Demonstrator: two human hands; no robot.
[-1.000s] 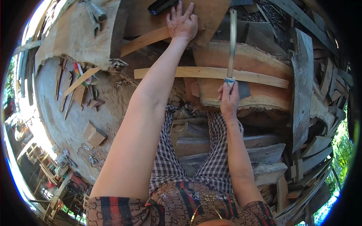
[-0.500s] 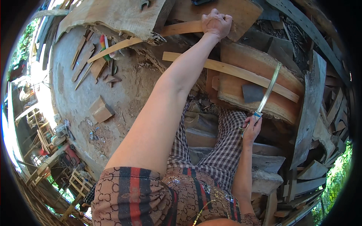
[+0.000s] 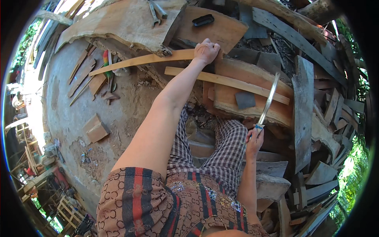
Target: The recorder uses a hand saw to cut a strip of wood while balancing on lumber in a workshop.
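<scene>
My left hand [image 3: 206, 52] is closed on the right end of a pale wooden strip [image 3: 150, 59] beside a brown board [image 3: 223, 31]. My right hand [image 3: 254, 140] grips the handle of a long, narrow metal blade [image 3: 269, 99], which points up and away from me. A second strip [image 3: 244, 85] lies across a rough-edged wooden slab [image 3: 272, 112]. On that slab, under the strip, is a dark grey square [image 3: 245, 100]. A black oblong object [image 3: 203, 20] rests on the brown board.
Wrenches [image 3: 154, 15] lie on a large slab [image 3: 110, 23] at the top. The concrete floor [image 3: 67, 118] at left holds wood scraps and a block [image 3: 96, 130]. Weathered planks [image 3: 302, 118] are piled at right. Cluttered tools and timber [image 3: 51, 177] fill the lower left edge.
Since a second ago my left hand has gone from spread fingers to curled round the upper strip. My right hand and blade have swung lower and rightward. The view has shifted.
</scene>
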